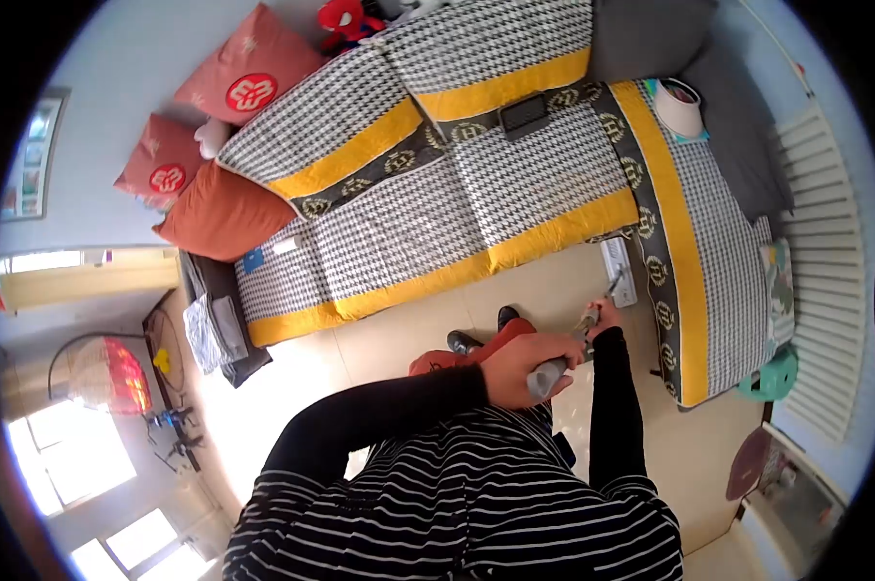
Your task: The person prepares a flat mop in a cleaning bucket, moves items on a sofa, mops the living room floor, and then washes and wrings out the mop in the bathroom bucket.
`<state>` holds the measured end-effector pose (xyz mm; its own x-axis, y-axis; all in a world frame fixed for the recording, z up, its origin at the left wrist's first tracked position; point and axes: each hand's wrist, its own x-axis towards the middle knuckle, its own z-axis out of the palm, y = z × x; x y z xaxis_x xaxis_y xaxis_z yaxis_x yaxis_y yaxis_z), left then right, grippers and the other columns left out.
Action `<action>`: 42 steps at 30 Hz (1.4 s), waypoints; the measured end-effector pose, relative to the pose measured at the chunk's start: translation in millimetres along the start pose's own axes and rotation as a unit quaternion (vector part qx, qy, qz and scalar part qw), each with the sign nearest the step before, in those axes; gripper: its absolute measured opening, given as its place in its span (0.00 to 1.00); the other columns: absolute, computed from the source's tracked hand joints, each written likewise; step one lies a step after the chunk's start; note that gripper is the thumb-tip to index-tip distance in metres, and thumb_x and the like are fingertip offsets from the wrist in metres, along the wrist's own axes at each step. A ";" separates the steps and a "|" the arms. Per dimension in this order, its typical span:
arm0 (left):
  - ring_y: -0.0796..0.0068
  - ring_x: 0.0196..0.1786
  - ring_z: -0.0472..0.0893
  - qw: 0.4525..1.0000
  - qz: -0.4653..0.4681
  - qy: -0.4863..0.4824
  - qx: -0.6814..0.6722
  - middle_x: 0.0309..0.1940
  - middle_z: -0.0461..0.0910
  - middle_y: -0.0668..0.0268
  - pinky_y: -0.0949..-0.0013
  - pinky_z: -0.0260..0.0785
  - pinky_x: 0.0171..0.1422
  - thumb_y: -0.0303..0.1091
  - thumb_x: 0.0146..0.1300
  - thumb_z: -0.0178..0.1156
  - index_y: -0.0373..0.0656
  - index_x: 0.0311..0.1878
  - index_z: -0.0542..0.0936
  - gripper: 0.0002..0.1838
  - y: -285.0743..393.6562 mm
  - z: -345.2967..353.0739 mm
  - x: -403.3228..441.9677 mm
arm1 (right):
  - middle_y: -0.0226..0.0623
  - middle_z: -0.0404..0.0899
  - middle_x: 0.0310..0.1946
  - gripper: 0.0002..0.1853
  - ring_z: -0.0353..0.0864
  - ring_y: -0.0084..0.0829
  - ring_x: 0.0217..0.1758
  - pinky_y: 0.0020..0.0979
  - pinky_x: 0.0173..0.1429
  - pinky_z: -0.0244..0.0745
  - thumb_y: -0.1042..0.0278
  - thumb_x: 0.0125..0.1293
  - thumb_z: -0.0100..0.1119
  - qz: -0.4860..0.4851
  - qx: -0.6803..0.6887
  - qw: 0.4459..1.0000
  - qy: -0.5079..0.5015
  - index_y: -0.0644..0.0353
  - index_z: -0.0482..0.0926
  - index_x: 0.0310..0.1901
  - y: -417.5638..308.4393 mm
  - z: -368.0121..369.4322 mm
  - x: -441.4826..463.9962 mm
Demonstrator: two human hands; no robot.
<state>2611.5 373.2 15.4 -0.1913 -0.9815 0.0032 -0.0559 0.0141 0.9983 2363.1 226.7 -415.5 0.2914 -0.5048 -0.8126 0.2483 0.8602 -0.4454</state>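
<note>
Both my hands are wrapped around the handle of a flat mop. My left hand (527,372) is closed near the top end of the handle, where a grey grip (546,380) sticks out towards me. Further down the shaft, my right hand (604,318) is closed around it with the arm stretched forward. The pale, rectangular mop head (618,275) lies on the tiled floor (544,281), close to the inner corner of the sofa. Parts of the shaft are hidden behind my fingers.
An L-shaped sofa (399,242) with houndstooth covers and yellow bands borders the floor ahead and right. A dark tray-like object (524,116) and a white visor hat (679,108) lie on it. A green stool (772,376) stands beside the radiator (825,271).
</note>
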 end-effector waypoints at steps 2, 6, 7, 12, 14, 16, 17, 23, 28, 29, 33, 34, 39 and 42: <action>0.57 0.53 0.78 0.999 0.018 0.032 0.008 0.45 0.79 0.59 0.60 0.70 0.61 0.23 0.56 0.66 0.40 0.40 0.74 0.11 -24.6 8.4 -2.8 | 0.32 0.71 0.27 0.04 0.73 0.29 0.26 0.33 0.29 0.73 0.71 0.61 0.50 0.076 0.082 0.991 0.070 0.54 0.66 0.36 -22.6 23.9 -19.3; 0.57 0.52 0.78 0.999 0.013 0.046 0.010 0.45 0.78 0.58 0.61 0.70 0.59 0.25 0.58 0.64 0.40 0.39 0.74 0.09 -40.2 -3.1 -23.9 | 0.37 0.70 0.23 0.02 0.73 0.32 0.23 0.35 0.25 0.71 0.70 0.62 0.48 0.101 0.074 0.987 0.104 0.56 0.68 0.33 -11.8 46.1 -13.4; 0.57 0.52 0.78 0.999 0.006 0.038 0.012 0.45 0.78 0.58 0.61 0.70 0.59 0.25 0.58 0.64 0.40 0.39 0.74 0.09 -45.0 -8.1 -33.4 | 0.39 0.70 0.22 0.03 0.72 0.33 0.22 0.36 0.24 0.70 0.70 0.62 0.48 0.105 0.064 0.985 0.117 0.57 0.68 0.31 -1.4 50.1 -7.8; 0.57 0.52 0.78 0.999 -0.020 0.043 0.019 0.46 0.78 0.58 0.62 0.69 0.56 0.27 0.60 0.63 0.40 0.39 0.75 0.07 -49.6 -36.2 -107.1 | 0.47 0.70 0.20 0.08 0.73 0.38 0.19 0.40 0.22 0.72 0.66 0.63 0.44 0.164 -0.331 0.927 -0.065 0.60 0.70 0.32 51.7 68.7 -1.5; 0.57 0.52 0.78 0.998 -0.032 0.051 0.021 0.45 0.78 0.59 0.61 0.70 0.58 0.27 0.60 0.63 0.40 0.39 0.75 0.07 -37.7 -57.1 -141.8 | 0.45 0.72 0.23 0.09 0.74 0.41 0.22 0.43 0.23 0.73 0.62 0.63 0.44 0.098 -0.539 0.825 -0.136 0.58 0.71 0.35 78.2 83.7 6.4; 0.56 0.48 0.79 0.996 -0.047 0.069 0.043 0.44 0.79 0.60 0.61 0.71 0.56 0.27 0.60 0.63 0.40 0.39 0.75 0.07 -34.7 -74.6 -186.2 | 0.40 0.73 0.24 0.08 0.75 0.41 0.25 0.45 0.25 0.73 0.61 0.62 0.50 0.202 -0.327 0.922 0.041 0.55 0.72 0.35 121.0 138.3 -37.5; 0.56 0.50 0.80 0.995 -0.030 0.072 0.054 0.45 0.79 0.60 0.60 0.72 0.55 0.29 0.60 0.64 0.40 0.39 0.75 0.07 -34.4 -86.1 -209.3 | 0.40 0.73 0.24 0.08 0.76 0.41 0.25 0.46 0.25 0.73 0.60 0.62 0.50 0.201 -0.342 0.917 0.035 0.54 0.72 0.36 142.8 162.5 -50.2; 0.55 0.56 0.79 0.990 -0.059 0.109 0.071 0.46 0.81 0.56 0.61 0.71 0.61 0.29 0.59 0.65 0.39 0.39 0.77 0.08 -21.3 -152.7 -359.7 | 0.56 0.81 0.35 0.13 0.81 0.47 0.36 0.45 0.40 0.75 0.63 0.56 0.50 -0.103 -0.746 0.602 -0.264 0.62 0.80 0.34 311.6 197.8 2.2; 0.61 0.58 0.78 0.970 -0.183 0.156 0.037 0.45 0.81 0.56 0.63 0.68 0.62 0.22 0.58 0.64 0.37 0.38 0.78 0.06 20.3 -176.6 -459.6 | 0.43 0.84 0.24 0.13 0.85 0.38 0.29 0.39 0.34 0.79 0.62 0.54 0.54 -0.006 -0.718 0.599 -0.355 0.59 0.86 0.27 387.1 322.9 -107.4; 0.61 0.59 0.77 0.970 -0.182 0.155 0.048 0.46 0.81 0.55 0.63 0.68 0.63 0.21 0.57 0.64 0.37 0.39 0.78 0.07 26.9 -182.1 -472.9 | 0.42 0.84 0.25 0.13 0.86 0.37 0.28 0.37 0.34 0.80 0.63 0.55 0.55 -0.084 -0.767 0.509 -0.381 0.60 0.86 0.27 401.1 339.3 -116.8; 0.56 0.62 0.76 0.960 -0.216 0.172 0.049 0.46 0.80 0.53 0.60 0.66 0.64 0.17 0.53 0.65 0.36 0.39 0.78 0.10 44.2 -187.1 -505.3 | 0.44 0.84 0.24 0.14 0.86 0.36 0.27 0.41 0.29 0.79 0.68 0.60 0.50 0.116 -0.624 0.721 -0.280 0.64 0.84 0.27 440.7 360.2 -159.3; 0.56 0.62 0.75 0.959 -0.223 0.163 0.056 0.47 0.81 0.53 0.60 0.66 0.64 0.17 0.52 0.65 0.36 0.38 0.78 0.11 49.3 -187.3 -503.4 | 0.45 0.84 0.24 0.14 0.86 0.37 0.27 0.43 0.29 0.79 0.68 0.60 0.49 0.054 -0.658 0.692 -0.290 0.64 0.84 0.27 428.7 362.0 -171.4; 0.55 0.61 0.77 0.976 -0.170 0.106 0.085 0.47 0.81 0.52 0.60 0.68 0.63 0.17 0.52 0.65 0.36 0.37 0.78 0.10 59.8 -182.4 -465.0 | 0.44 0.82 0.21 0.16 0.85 0.40 0.28 0.43 0.32 0.78 0.65 0.61 0.47 0.037 -0.620 0.770 -0.144 0.61 0.84 0.26 391.5 349.6 -208.0; 0.54 0.60 0.78 0.983 -0.143 0.055 0.100 0.48 0.81 0.51 0.61 0.69 0.62 0.17 0.53 0.65 0.37 0.37 0.78 0.09 56.2 -175.3 -424.2 | 0.43 0.83 0.23 0.13 0.86 0.40 0.32 0.43 0.37 0.79 0.61 0.58 0.52 0.018 -0.552 0.829 -0.086 0.57 0.85 0.27 362.3 306.7 -199.2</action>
<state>2861.2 756.9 80.2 -0.0325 -0.9654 -0.2586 -0.2853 -0.2390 0.9281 2678.4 616.8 -299.7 0.4316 -0.3989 -0.8091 -0.7320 0.3692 -0.5726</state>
